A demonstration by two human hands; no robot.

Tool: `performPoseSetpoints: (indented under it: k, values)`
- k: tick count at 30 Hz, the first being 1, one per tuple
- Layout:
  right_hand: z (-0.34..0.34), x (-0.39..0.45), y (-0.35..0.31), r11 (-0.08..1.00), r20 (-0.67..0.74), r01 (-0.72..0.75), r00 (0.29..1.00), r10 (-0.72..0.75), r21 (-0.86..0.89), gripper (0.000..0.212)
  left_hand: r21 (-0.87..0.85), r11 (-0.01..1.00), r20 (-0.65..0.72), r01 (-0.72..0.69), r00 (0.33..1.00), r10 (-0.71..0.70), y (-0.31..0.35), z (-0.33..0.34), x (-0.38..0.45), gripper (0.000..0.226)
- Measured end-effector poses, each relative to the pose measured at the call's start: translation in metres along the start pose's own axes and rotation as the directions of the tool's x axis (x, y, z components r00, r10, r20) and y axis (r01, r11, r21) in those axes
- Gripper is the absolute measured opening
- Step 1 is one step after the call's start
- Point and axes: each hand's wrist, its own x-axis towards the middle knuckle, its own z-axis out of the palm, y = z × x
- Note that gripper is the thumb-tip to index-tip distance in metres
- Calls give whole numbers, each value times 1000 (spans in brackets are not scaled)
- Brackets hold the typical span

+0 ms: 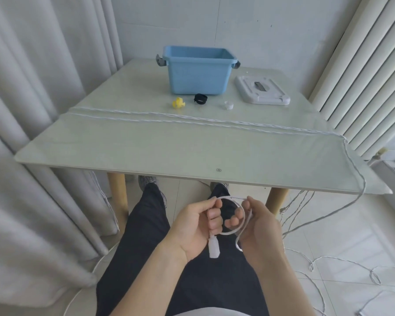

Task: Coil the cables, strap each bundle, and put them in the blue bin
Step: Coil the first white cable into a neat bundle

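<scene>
While the person sits at a pale table [146, 142], the left hand [192, 226] and right hand [258, 226] both pinch a small loop of white cable [240, 226] above the lap, its plug [214, 247] hanging down. More cable crosses the table. The blue bin [197, 73] stands at the far edge, beside its white lid [262, 92].

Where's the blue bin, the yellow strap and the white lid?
blue bin [197, 75]: head view, front wall.
yellow strap [178, 103]: head view, its middle.
white lid [262, 90]: head view, top face beside the handle slot.
</scene>
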Motion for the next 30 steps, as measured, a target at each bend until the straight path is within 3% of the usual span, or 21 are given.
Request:
performPoseSetpoints:
  k: [4,6,10,12,15,17,21,24,27,30]
  values:
    - [0,-2,1,900,222,190,969,-108,-392,34,-166,979,-68,-119,992,109,5,-4,1,25]
    - [-3,-2,3,826,275,278,949,-157,-490,25,-215,964,-85,-154,987,138,6,-3,0,28]
    - [-4,-4,12,757,315,352,927,-202,-551,17,-278,940,-133,-198,977,166,5,-4,-3,29]
    - [-6,-4,15,728,297,390,918,-262,-563,32,-323,928,-134,-184,980,148,6,-7,-3,32]
    - [-12,-4,11,559,305,498,862,-405,-663,17,-332,940,-83,-78,995,53,15,-14,-4,37]
    - [-17,-4,9,484,359,534,838,-410,-693,12,-282,959,-47,-32,999,19,20,-17,-5,35]
    - [-22,-8,8,359,412,518,848,-334,-776,16,-377,920,-36,-105,994,99,25,-19,-4,37]
    - [-32,-2,3,240,379,453,877,-296,-859,12,-511,814,-150,-276,961,232,31,-26,0,36]
    - [-44,7,0,71,331,361,905,-265,-930,13,-530,759,-271,-377,924,269,34,-35,5,33]
    - [-47,7,2,22,408,435,860,-306,-900,13,-457,788,-331,-413,901,280,27,-39,11,32]
